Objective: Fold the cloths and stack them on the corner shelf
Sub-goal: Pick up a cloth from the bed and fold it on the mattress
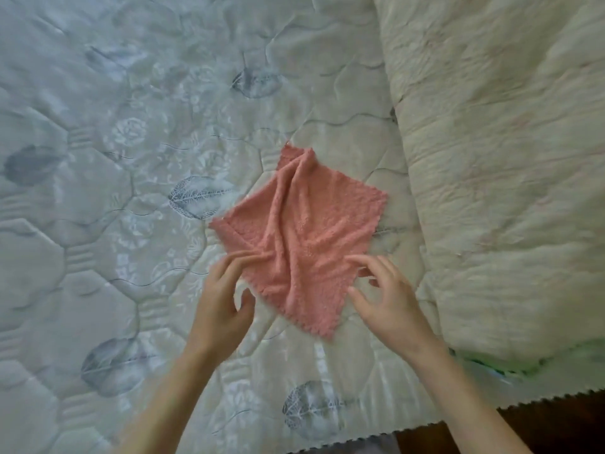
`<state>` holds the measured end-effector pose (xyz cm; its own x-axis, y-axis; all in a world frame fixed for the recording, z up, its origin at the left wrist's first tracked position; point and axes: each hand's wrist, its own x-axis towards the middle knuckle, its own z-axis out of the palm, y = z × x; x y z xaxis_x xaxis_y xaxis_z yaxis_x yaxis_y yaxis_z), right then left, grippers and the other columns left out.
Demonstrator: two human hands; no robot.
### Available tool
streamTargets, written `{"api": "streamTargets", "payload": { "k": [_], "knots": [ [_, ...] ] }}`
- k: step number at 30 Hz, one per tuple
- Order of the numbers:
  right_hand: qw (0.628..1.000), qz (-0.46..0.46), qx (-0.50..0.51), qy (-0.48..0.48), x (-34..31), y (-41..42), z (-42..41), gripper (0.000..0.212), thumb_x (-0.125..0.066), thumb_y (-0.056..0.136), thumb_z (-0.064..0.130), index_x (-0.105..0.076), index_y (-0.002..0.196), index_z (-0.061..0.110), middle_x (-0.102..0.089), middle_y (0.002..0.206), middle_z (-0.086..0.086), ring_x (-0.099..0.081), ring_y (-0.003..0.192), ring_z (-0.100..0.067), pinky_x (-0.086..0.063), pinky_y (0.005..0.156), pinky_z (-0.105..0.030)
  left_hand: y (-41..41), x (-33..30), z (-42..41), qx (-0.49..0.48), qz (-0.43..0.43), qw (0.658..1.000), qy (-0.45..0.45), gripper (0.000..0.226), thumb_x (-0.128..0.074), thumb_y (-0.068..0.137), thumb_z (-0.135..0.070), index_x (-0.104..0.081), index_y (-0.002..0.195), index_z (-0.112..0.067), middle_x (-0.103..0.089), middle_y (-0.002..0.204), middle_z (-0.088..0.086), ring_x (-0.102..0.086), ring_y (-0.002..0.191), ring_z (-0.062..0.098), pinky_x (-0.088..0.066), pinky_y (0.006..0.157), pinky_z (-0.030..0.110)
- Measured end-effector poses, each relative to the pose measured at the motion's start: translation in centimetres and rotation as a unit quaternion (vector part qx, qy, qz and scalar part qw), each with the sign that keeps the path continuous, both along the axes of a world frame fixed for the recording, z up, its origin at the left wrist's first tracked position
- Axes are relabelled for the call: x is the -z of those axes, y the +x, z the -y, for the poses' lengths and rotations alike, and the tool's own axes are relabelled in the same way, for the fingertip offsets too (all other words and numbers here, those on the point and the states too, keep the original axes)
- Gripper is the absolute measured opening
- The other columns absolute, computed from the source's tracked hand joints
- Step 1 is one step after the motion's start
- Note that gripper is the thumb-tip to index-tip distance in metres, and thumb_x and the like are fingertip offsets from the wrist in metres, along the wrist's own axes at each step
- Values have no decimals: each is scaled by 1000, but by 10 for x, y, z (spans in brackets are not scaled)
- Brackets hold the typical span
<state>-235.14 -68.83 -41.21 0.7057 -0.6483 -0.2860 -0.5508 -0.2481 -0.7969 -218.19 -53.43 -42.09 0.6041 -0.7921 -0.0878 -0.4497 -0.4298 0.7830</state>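
A pink fleecy cloth (301, 237) lies wrinkled and unfolded on the quilted mattress (131, 158), turned like a diamond with one corner toward me. My left hand (222, 299) sits at the cloth's near left edge, fingers spread and fingertips touching the fabric. My right hand (386, 299) is at the near right edge, fingers relaxed and slightly bent, fingertips at the cloth's border. Neither hand grips the cloth. The corner shelf is out of view.
A thick cream quilt (504, 178) is bundled along the right side of the mattress. The mattress's near edge, with a zigzag trim (540, 401), shows at the bottom right above dark floor. Open mattress surface stretches to the left.
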Motion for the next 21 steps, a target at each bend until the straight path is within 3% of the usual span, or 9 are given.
{"api": "streamTargets", "payload": {
  "k": [2,5,8,13,17,19,21],
  "knots": [
    [995,-41,-41,-85,30,4,-14,40,-64,78,8,-56,115,21,-54,106,5,-50,99,-3,-35,89,-11,15,33,2,21,158,986,52,71,-41,53,25,-55,107,-19,-57,116,8,-44,111,17,-33,97,19],
    [968,-78,-121,-206,69,9,-42,47,-73,70,22,-55,114,17,-58,101,-2,-57,91,-17,-48,80,-28,42,76,3,58,278,949,138,60,-34,61,12,-48,115,-9,-55,123,21,-39,114,29,-43,96,43],
    [953,-108,-160,-234,96,8,-68,58,-70,68,37,-49,118,19,-57,106,-4,-52,98,-19,-51,83,-33,63,101,2,109,316,925,178,54,-30,71,2,-45,122,-6,-51,131,23,-32,126,30,-40,99,47],
    [938,-119,-170,-276,114,3,-73,47,-48,79,39,-46,122,20,-45,117,-2,-42,108,-20,-48,90,-37,86,108,7,169,387,896,136,39,-40,76,-6,-57,111,-6,-61,122,15,-36,122,24,-27,98,35],
    [933,-83,-196,-290,115,6,-60,52,-73,64,13,-53,112,19,-60,106,-1,-46,99,-18,-52,79,-34,96,106,13,169,410,885,138,29,-43,75,-8,-55,101,-10,-67,104,13,-52,102,27,-32,86,33],
    [930,-72,-208,-293,110,11,-50,41,-76,64,13,-59,101,18,-64,95,2,-53,87,-16,-46,72,-27,94,103,9,162,419,880,153,24,-42,73,-6,-52,95,-10,-67,96,13,-60,91,29,-33,81,34],
    [927,-62,-211,-303,106,13,-42,15,-68,73,22,-63,85,17,-63,83,4,-57,74,-15,-35,68,-22,90,99,-3,158,424,875,172,24,-40,70,-5,-52,90,-10,-67,90,11,-55,90,27,-33,80,34]
  ]
}}
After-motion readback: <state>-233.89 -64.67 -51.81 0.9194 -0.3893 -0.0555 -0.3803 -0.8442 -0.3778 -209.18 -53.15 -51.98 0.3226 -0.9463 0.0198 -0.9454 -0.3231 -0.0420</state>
